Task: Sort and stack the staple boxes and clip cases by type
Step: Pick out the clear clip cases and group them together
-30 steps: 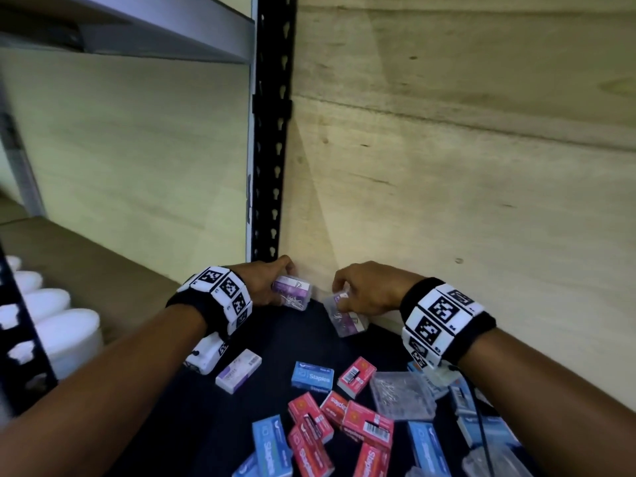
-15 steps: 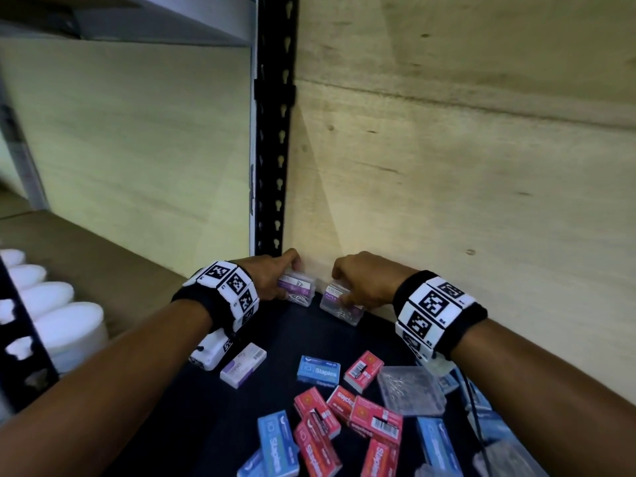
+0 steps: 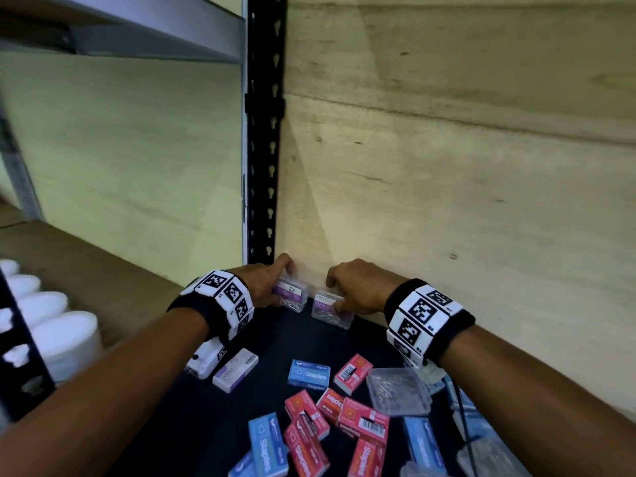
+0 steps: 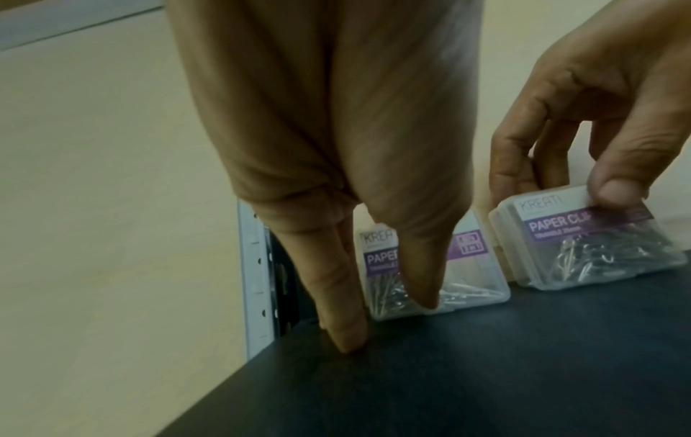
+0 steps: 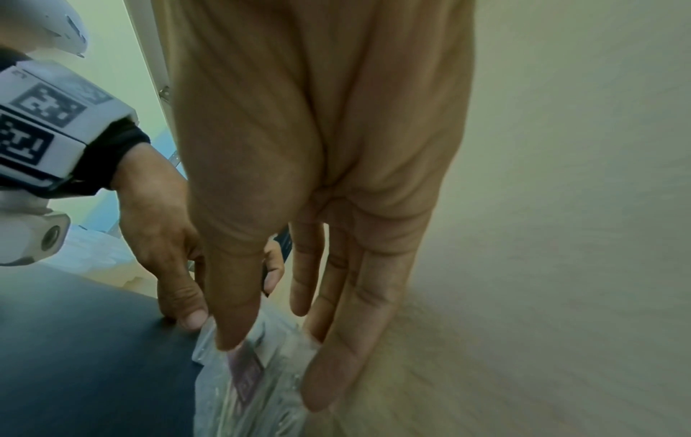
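Two clear paper clip cases with purple labels stand side by side at the back of the dark shelf [image 3: 275, 342], against the plywood wall. My left hand [image 3: 285, 287] grips the left clip case [image 3: 292, 297], thumb on its front [image 4: 422, 266], beside the black post. My right hand [image 3: 335, 294] pinches the right clip case [image 3: 332, 311] [image 4: 583, 245], thumb on the label and fingers behind it [image 5: 254, 375]. The cases sit a small gap apart. Red staple boxes [image 3: 364, 418] and blue staple boxes [image 3: 309, 371] lie loose nearer me.
A white-and-purple box [image 3: 235, 370] lies behind my left wrist. More clear clip cases [image 3: 397, 390] lie at the right front. The black slotted post [image 3: 265, 149] and plywood wall [image 3: 447, 201] close off the back. White cylinders [image 3: 51, 325] stand on the neighbouring shelf at left.
Both hands have carried their clip cases back to the wall. The right case, tilted before, now stands on the shelf next to the left one.
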A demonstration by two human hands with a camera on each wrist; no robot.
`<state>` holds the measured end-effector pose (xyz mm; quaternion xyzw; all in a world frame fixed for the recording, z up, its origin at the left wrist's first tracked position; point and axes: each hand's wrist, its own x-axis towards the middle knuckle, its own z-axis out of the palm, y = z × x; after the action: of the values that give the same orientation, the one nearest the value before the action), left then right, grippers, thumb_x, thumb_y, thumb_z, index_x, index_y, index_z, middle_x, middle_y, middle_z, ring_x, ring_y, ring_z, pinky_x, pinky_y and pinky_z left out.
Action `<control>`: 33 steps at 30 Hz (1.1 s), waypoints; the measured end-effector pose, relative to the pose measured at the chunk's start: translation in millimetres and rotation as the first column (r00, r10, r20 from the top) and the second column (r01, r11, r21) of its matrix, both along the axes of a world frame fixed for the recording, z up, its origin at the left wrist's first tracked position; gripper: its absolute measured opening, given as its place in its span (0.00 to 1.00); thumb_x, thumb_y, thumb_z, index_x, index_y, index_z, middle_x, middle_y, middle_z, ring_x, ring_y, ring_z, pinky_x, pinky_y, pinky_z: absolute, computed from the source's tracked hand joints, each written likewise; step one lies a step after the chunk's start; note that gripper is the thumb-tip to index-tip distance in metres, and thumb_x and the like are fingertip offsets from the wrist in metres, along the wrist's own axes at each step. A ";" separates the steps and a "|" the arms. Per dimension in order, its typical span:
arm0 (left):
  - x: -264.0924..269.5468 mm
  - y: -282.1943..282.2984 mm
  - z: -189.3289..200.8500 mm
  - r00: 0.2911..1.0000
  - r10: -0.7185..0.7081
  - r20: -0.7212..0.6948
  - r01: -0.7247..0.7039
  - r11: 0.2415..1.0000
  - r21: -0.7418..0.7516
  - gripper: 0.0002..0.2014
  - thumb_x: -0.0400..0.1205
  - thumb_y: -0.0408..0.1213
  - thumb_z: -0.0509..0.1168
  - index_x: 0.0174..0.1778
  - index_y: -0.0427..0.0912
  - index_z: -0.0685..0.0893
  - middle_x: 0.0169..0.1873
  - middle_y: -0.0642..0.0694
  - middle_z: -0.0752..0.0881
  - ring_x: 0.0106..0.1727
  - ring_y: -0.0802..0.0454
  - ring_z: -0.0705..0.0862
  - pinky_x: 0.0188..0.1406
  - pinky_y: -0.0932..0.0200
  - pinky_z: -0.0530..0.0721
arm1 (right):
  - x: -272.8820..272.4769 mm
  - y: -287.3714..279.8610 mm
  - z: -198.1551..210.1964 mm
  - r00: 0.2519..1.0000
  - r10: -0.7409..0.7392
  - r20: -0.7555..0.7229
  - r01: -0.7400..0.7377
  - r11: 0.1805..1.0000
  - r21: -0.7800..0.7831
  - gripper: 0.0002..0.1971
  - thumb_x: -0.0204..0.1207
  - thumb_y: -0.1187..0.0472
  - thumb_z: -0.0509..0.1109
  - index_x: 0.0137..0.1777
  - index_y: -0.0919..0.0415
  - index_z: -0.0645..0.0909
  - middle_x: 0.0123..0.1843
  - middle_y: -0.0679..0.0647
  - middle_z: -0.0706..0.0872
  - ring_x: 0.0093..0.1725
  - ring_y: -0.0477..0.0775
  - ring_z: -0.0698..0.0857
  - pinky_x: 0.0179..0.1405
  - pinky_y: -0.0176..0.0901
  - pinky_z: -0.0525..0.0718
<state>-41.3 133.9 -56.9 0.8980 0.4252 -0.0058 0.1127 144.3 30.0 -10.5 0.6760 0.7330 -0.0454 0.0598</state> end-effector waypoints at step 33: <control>101.0 -175.7 56.4 0.937 -0.290 -0.195 0.260 0.951 -0.168 0.25 0.77 0.55 0.73 0.66 0.48 0.80 0.60 0.52 0.84 0.60 0.51 0.82 0.64 0.52 0.81 | 126.7 -170.1 15.0 0.942 -0.300 0.150 0.330 0.911 -0.247 0.32 0.71 0.42 0.78 0.73 0.49 0.75 0.72 0.51 0.79 0.66 0.57 0.80 0.61 0.48 0.79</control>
<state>59.8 -41.8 -0.5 0.9326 0.3034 -0.1494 0.1262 271.0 -140.1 4.5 0.7725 0.5969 -0.1165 0.1825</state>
